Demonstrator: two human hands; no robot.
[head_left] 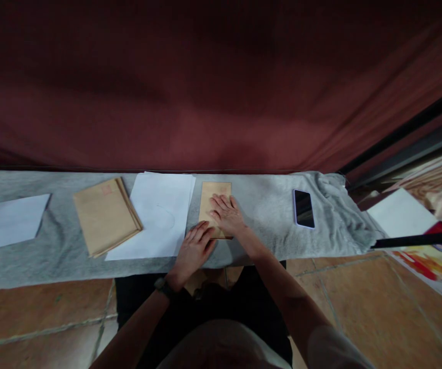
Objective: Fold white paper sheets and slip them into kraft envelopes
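A brown envelope [210, 197] lies upright on the grey cloth [267, 215] in front of me. My right hand [226, 215] lies flat on it, fingers stretched out and together, pressing its middle. My left hand [194, 251] rests flat at the envelope's lower left corner, fingers extended onto its edge; a dark watch is on that wrist. Just left of the envelope lies a stack of white paper sheets [155, 215].
A pile of brown envelopes [105, 215] lies further left, and a white sheet [7, 220] at the far left. A phone [303, 207] lies face up to the right. Beyond the cloth's right end are white paper [400, 212], a colourful print [436, 264] and a dark bar [421, 240]. A dark red curtain [205, 92] hangs behind.
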